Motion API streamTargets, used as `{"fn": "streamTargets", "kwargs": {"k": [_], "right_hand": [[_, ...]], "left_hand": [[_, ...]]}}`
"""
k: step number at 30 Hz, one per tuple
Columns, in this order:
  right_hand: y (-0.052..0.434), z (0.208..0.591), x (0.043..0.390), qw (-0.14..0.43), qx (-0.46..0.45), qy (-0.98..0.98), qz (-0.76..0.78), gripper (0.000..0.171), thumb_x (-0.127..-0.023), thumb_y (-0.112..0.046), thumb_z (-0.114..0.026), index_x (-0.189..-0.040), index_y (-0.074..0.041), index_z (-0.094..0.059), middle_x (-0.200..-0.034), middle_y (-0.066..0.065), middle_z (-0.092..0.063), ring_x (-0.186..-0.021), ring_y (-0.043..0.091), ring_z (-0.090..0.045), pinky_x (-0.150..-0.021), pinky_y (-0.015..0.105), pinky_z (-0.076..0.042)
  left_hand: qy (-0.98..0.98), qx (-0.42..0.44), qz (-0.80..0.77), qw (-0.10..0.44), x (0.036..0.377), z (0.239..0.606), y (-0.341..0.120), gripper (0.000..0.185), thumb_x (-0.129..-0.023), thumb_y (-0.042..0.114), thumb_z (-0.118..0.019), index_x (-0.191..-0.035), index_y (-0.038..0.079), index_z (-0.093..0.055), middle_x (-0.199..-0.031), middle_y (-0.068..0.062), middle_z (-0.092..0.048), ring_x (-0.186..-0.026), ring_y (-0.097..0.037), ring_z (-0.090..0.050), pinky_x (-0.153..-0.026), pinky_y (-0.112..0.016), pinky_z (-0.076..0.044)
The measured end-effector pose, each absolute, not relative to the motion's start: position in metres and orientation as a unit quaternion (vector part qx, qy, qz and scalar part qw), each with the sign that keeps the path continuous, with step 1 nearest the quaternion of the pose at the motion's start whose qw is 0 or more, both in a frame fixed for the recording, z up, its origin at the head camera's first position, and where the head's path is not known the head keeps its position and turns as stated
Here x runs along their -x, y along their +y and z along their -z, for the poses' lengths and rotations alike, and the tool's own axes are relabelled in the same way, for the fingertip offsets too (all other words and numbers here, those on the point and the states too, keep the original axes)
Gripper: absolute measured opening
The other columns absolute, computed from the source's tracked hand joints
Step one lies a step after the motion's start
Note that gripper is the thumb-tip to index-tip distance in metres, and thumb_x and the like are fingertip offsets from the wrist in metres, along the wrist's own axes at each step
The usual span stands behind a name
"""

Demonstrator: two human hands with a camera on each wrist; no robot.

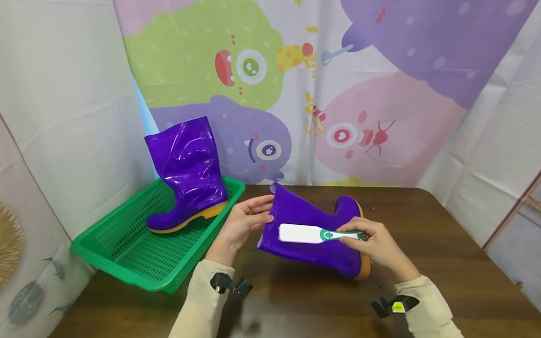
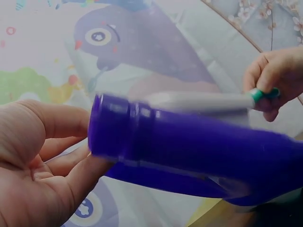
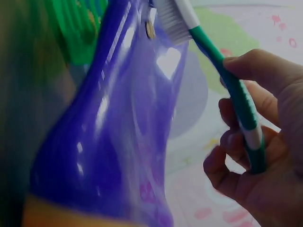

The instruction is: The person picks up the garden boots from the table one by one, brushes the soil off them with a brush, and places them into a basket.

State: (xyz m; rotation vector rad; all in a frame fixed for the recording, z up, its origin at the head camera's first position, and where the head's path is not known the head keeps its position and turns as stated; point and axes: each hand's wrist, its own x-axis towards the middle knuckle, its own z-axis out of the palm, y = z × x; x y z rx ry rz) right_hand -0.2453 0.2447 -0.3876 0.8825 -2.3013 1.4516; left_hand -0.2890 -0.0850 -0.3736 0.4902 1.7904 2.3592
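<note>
A purple rubber boot (image 1: 302, 209) with a yellow sole lies on its side in front of me, its open top to the left. My left hand (image 1: 243, 223) holds the rim of that top, thumb on one face and fingers behind. In my right hand (image 1: 378, 241) is a white-and-green scrub brush (image 1: 300, 233), gripped by its handle. Its white back faces up over the boot's shaft. In the right wrist view the pale bristles (image 3: 173, 21) are right at the purple surface near the top. The left wrist view shows the brush head lying along the shaft.
A green plastic basket (image 1: 169, 285) stands on the left of the brown table (image 1: 448, 263). Another purple boot (image 1: 190, 164) with a yellow sole stands in it, upright and leaning slightly. A cartoon-printed curtain (image 1: 304, 141) hangs behind the table.
</note>
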Motion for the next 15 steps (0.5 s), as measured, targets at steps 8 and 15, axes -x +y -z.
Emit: {"fn": "streamTargets", "kwargs": {"k": [8, 15], "right_hand": [[0.267, 0.392, 0.249, 0.198, -0.233, -0.858, -0.412, 0.020, -0.079, 0.007, -0.079, -0.096, -0.003, -0.076, -0.081, 0.001, -0.066, -0.069, 0.008, -0.054, -0.058, 0.020, -0.046], [0.277, 0.373, 0.241, 0.263, -0.233, -0.867, -0.352, 0.023, -0.075, 0.004, -0.082, -0.091, -0.010, -0.077, -0.078, -0.007, -0.064, -0.067, 0.005, -0.051, -0.058, 0.016, -0.041]], "left_hand": [[0.594, -0.164, -0.785, 0.069, 0.288, 0.373, -0.086, 0.052, -0.085, -0.014, -0.064, -0.136, -0.011, -0.053, -0.107, -0.008, -0.073, -0.083, -0.013, -0.071, -0.071, -0.026, -0.058], [0.591, -0.150, -0.790, 0.061, 0.290, 0.375, -0.086, 0.051, -0.085, -0.013, -0.064, -0.135, -0.010, -0.055, -0.105, -0.007, -0.073, -0.081, -0.012, -0.071, -0.068, -0.024, -0.056]]}}
